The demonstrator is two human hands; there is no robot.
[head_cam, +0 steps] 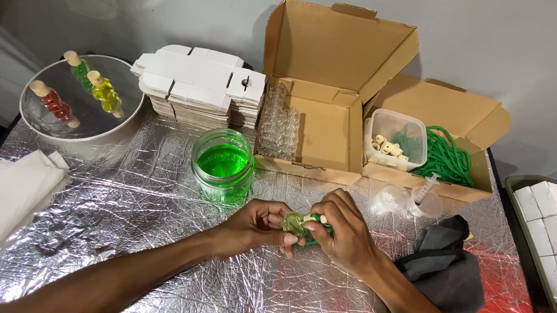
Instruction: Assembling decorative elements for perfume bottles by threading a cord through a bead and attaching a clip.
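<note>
Small craft or packing workbench, probably home-based; the room beyond was out of view. Evidence: table [150, 246] covered in crinkled silver foil; stack of flat white carton blanks [197, 85]; open cardboard boxes [326, 114] holding empty glass vials [280, 126]; tub of wooden caps [394, 141]; green cord [449, 158]; jar of green liquid [222, 165].

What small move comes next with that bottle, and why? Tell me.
Probably press the cap down until it seats. The left hand grips the small green bottle over the foil, while the right hand pinches the pale cap at its neck, with green cord showing beside it. The finished bottles on the round tray all wear such caps.
</note>
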